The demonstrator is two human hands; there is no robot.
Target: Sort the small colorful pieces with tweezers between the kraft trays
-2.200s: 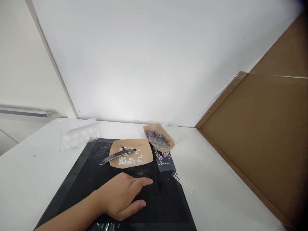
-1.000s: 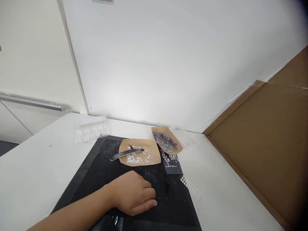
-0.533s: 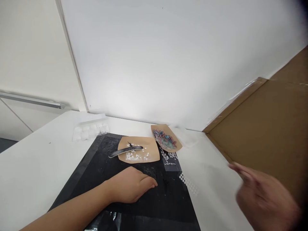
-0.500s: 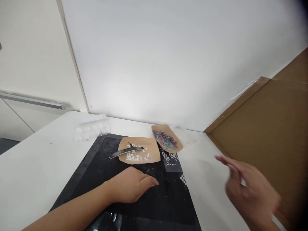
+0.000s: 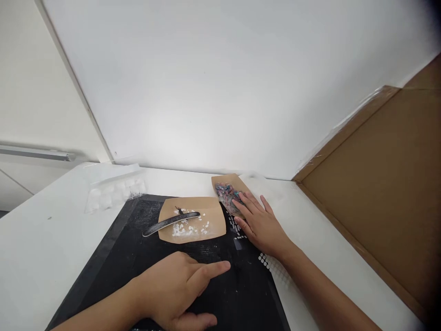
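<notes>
My left hand (image 5: 175,289) rests palm down on a black mat (image 5: 138,257), index finger stretched out, nothing in it. My right hand (image 5: 260,223) lies flat with spread fingers. Its fingertips touch a small brown paper tray (image 5: 225,181) of pink and blue bits at the mat's far right corner. A second brown paper tray (image 5: 210,209) in front holds white bits, and a dark nail file (image 5: 170,222) lies across its left side. A clear sheet with white dots (image 5: 272,269) lies partly under my right wrist.
A clear plastic blister tray (image 5: 113,188) sits at the mat's far left corner on the white table (image 5: 41,248). A large brown cardboard panel (image 5: 375,184) leans along the right side. A white wall stands close behind the table.
My right hand came in from the right and settled flat on the coloured-bits tray. My left index finger stretched forward. The camera tilted slightly.
</notes>
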